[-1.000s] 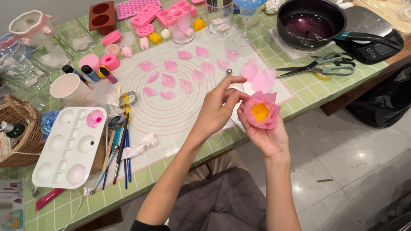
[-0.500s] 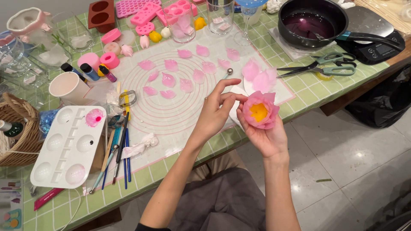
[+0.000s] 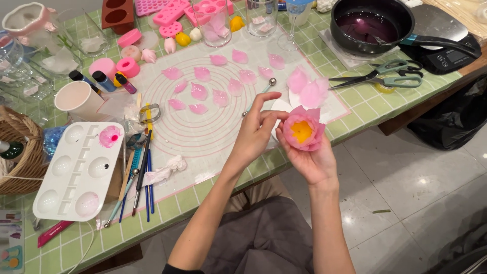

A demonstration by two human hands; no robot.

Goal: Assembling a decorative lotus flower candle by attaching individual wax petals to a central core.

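My right hand (image 3: 309, 160) cups a pink wax flower (image 3: 303, 130) with a yellow centre, held just off the table's front edge. My left hand (image 3: 257, 131) pinches one of the flower's outer petals on its left side, thumb and forefinger together, the other fingers spread. Several loose pink petals (image 3: 199, 91) lie on the round-marked silicone mat (image 3: 203, 127) beyond my hands. A metal ball-tipped tool (image 3: 259, 95) rests on the mat right behind my left hand.
A white paint palette (image 3: 76, 172) and several brushes (image 3: 139, 172) lie at the left. A dark pot (image 3: 370, 25) sits by a black scale (image 3: 446, 48), with scissors (image 3: 380, 76) in front. Pink moulds (image 3: 172, 11), glasses and a wicker basket (image 3: 20, 152) crowd the table's back and left.
My left hand's fingers have shifted slightly on the flower's petal. The flower and my right hand stay in about the same place.
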